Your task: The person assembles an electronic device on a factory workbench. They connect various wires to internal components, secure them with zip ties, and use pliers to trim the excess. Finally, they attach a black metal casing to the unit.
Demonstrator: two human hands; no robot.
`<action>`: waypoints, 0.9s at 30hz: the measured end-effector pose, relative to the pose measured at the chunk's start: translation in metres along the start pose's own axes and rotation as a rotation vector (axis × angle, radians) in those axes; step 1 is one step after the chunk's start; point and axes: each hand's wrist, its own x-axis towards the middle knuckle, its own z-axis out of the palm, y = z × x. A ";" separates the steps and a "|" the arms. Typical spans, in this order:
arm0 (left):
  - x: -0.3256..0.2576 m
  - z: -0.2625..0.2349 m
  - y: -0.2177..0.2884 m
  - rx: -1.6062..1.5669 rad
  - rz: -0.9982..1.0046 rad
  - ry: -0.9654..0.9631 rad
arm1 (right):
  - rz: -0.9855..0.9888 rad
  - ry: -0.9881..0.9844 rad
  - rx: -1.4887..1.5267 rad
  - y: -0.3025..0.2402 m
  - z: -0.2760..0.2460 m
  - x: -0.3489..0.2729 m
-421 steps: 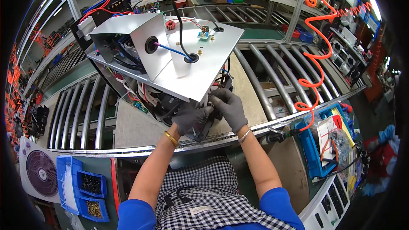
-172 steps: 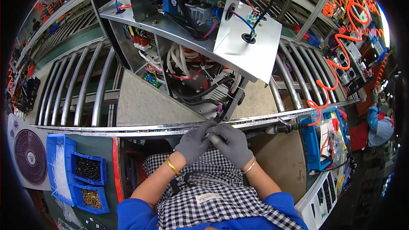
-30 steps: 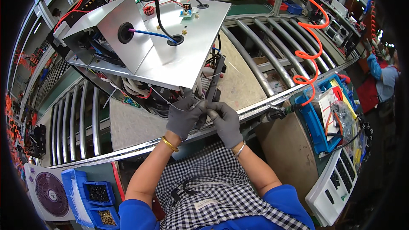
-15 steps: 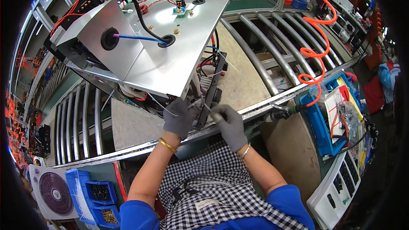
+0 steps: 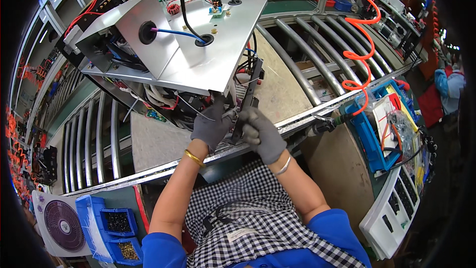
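A machine chassis stands on the conveyor, with a bright sheet-metal panel (image 5: 198, 72) on top. Bundled wires and a black slotted bar (image 5: 249, 87) show below the panel's near corner. My left hand (image 5: 212, 126), in a grey glove, reaches in under that corner with its fingers bent around the wire bundle; what it grips is partly hidden. A thin white cable tie (image 5: 196, 109) sticks out beside it. Against the black bar, my right hand (image 5: 263, 136), also gloved, has its fingers curled closed. Whatever is in those fingers cannot be made out.
Steel rollers (image 5: 317, 59) run on both sides of a board (image 5: 158, 146) under the chassis. An orange coiled air hose (image 5: 367, 54) hangs at right, above a blue crate (image 5: 369, 134) of papers and bags. Lower left are a fan (image 5: 64, 223) and blue screw bins (image 5: 118, 222).
My right hand has moved up and left to the black bar, its fingers more curled. The left hand stays by the wires. The whole view has shifted slightly.
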 end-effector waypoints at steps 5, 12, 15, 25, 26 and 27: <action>0.002 0.006 0.000 0.061 0.006 0.009 | 0.025 -0.025 0.071 0.016 0.016 -0.011; 0.012 0.004 -0.013 -0.082 -0.040 -0.019 | -0.188 0.120 -0.298 -0.022 -0.005 0.028; 0.015 0.005 -0.020 -0.107 -0.042 -0.070 | -0.262 0.063 -0.609 -0.040 -0.004 0.045; 0.011 0.003 -0.015 -0.074 -0.009 -0.022 | -0.478 0.091 -1.149 -0.044 -0.014 0.070; 0.011 0.006 -0.019 -0.071 -0.014 -0.014 | -0.500 0.094 -1.204 -0.046 -0.013 0.068; 0.010 0.007 -0.021 -0.063 -0.021 -0.006 | -0.465 0.087 -1.213 -0.047 -0.010 0.066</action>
